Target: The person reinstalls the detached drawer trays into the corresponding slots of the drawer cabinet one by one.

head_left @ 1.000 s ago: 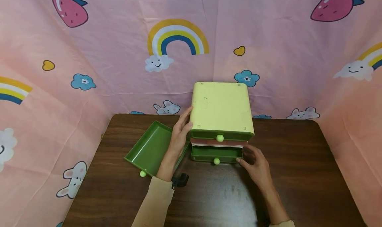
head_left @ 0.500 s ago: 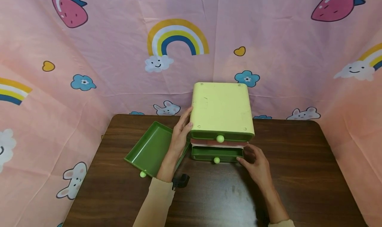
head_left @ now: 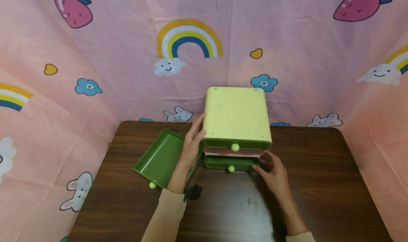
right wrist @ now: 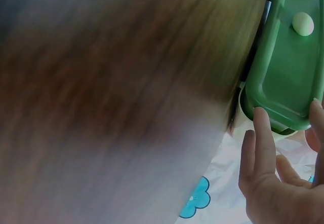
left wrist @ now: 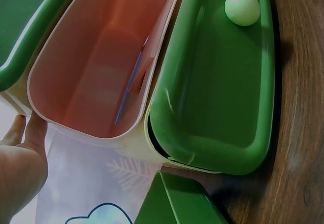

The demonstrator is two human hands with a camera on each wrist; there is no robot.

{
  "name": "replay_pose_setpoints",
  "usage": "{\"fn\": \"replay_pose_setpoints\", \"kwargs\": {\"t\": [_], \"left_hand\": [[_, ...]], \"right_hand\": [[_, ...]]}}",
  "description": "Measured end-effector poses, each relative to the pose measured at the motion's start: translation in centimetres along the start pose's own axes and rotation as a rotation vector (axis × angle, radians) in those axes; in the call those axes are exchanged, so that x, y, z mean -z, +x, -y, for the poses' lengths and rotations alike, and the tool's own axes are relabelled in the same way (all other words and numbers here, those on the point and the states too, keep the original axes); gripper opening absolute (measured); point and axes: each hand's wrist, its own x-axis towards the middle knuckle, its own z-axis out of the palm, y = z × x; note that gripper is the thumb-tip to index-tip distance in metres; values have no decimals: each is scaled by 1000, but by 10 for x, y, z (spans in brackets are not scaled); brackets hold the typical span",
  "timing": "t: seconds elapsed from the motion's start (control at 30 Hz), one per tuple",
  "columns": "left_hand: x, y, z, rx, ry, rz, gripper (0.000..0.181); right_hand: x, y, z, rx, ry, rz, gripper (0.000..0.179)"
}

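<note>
A pale yellow drawer cabinet [head_left: 236, 114] with green drawers stands at the back of the table. My left hand [head_left: 190, 146] rests along its left side, fingers extended. Low at the right, my right hand [head_left: 275, 178] touches the front corner of the bottom drawer [head_left: 220, 163], which stands slightly out. In the right wrist view, straight fingertips meet that drawer's end. The top drawer [head_left: 220, 144] is closed. Between them, the left wrist view shows an open pinkish compartment [left wrist: 96, 77] with a thin blue line inside.
A loose green drawer [head_left: 160, 157] with a light green knob lies on the wooden table [head_left: 312, 185], left of the cabinet and partly behind my left arm. A patterned pink curtain [head_left: 127, 40] hangs behind and at both sides.
The bottom drawer has slid slightly inward, and my right hand has moved with it. My left hand stays against the cabinet's side.
</note>
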Motion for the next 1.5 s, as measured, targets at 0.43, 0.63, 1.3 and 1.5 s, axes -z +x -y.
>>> {"fn": "replay_pose_setpoints", "kwargs": {"t": [0.43,0.63,1.3,1.5], "left_hand": [[0,0,2,-11,7,-2,51],[0,-1,2,-11,-3,3,51],[0,-2,-9,23,-5,16,52],[-7,-5,-26,26,17,20,52]], "right_hand": [[-1,6,0,-12,-17,-7,69],[-3,8,-1,-30,-19,-17,67],[-6,13,2,-17,-43,-43,64],[-5,14,1,-47,-42,-28,66]]}}
